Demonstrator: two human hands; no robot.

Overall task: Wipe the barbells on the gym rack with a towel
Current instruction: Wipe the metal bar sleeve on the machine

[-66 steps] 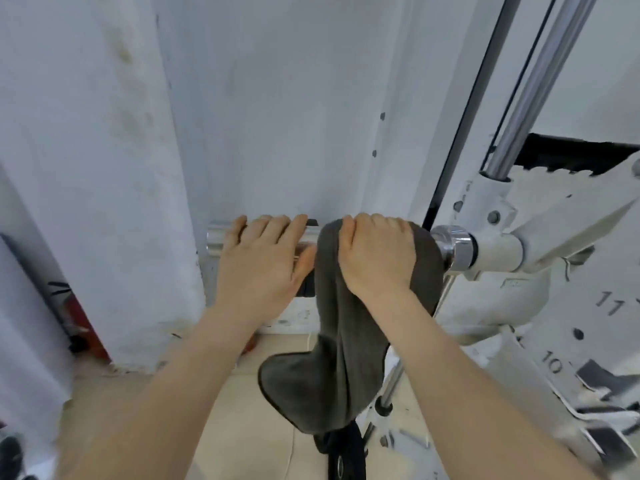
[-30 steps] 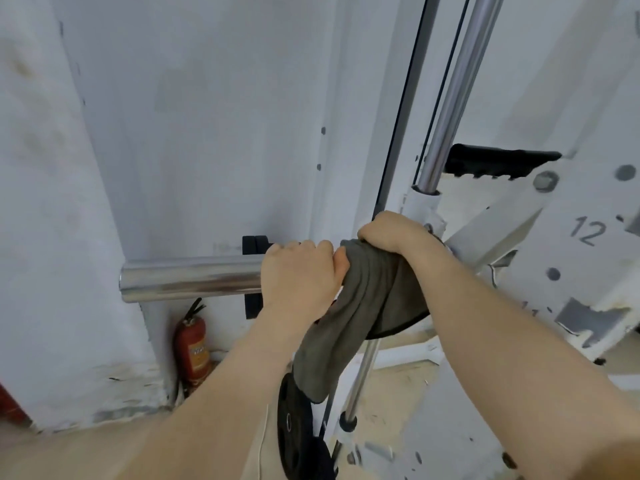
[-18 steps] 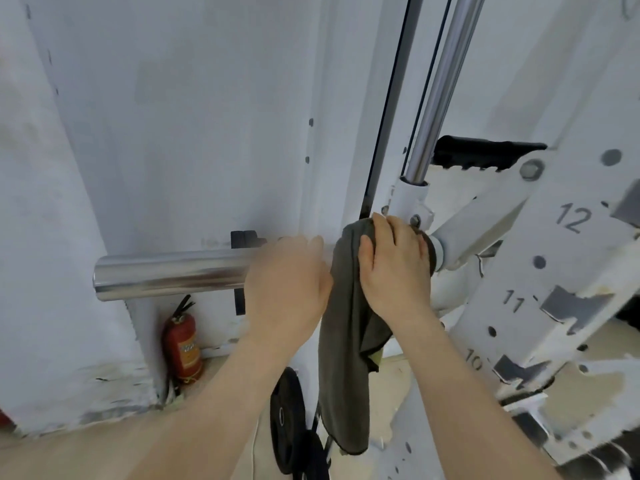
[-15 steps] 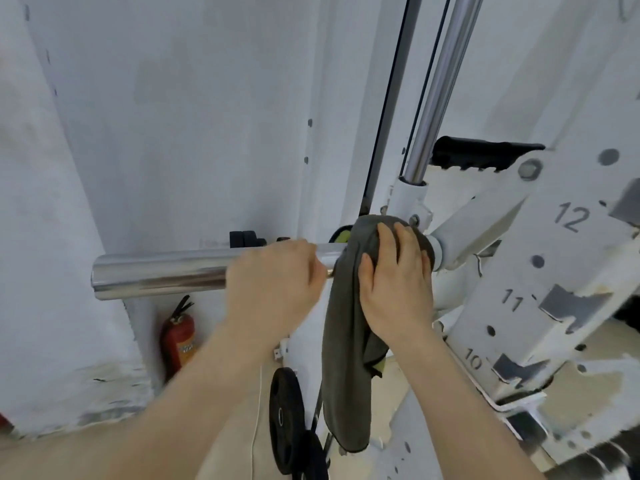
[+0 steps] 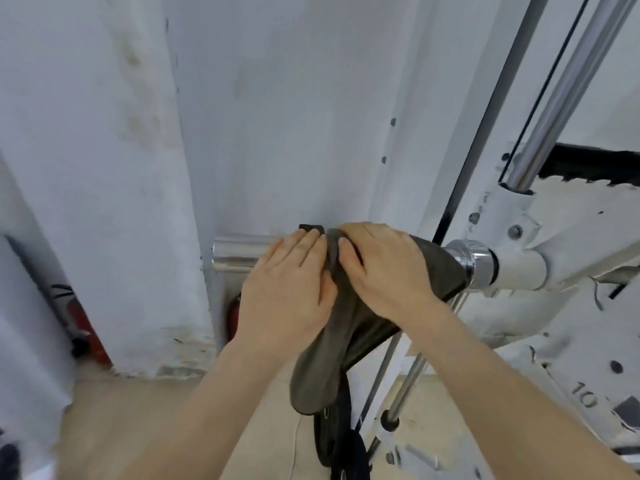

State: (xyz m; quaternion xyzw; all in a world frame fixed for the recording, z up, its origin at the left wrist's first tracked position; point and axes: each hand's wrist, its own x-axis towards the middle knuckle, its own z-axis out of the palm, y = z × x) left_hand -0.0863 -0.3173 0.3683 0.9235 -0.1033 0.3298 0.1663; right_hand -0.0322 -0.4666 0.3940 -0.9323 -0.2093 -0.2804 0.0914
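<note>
A chrome barbell sleeve [image 5: 239, 253] sticks out leftward from the white gym rack [image 5: 540, 258], its collar [image 5: 474, 263] showing at the right. A dark grey towel [image 5: 329, 348] is draped over the sleeve and hangs down below it. My right hand [image 5: 384, 268] presses on the towel over the bar, fingers wrapped around it. My left hand [image 5: 287, 292] lies on the bare sleeve right beside the towel, fingers curled over the top and touching the towel's edge.
A white wall [image 5: 277, 116] stands close behind the bar. Chrome guide rods [image 5: 568, 88] rise at the right. Black weight plates [image 5: 339, 441] sit on the floor below the towel. A red fire extinguisher [image 5: 233, 317] stands against the wall.
The view has tilted down and shifted. Both hands have slid left along the sleeve with the towel, so the collar is now bare and less chrome shows at the left.
</note>
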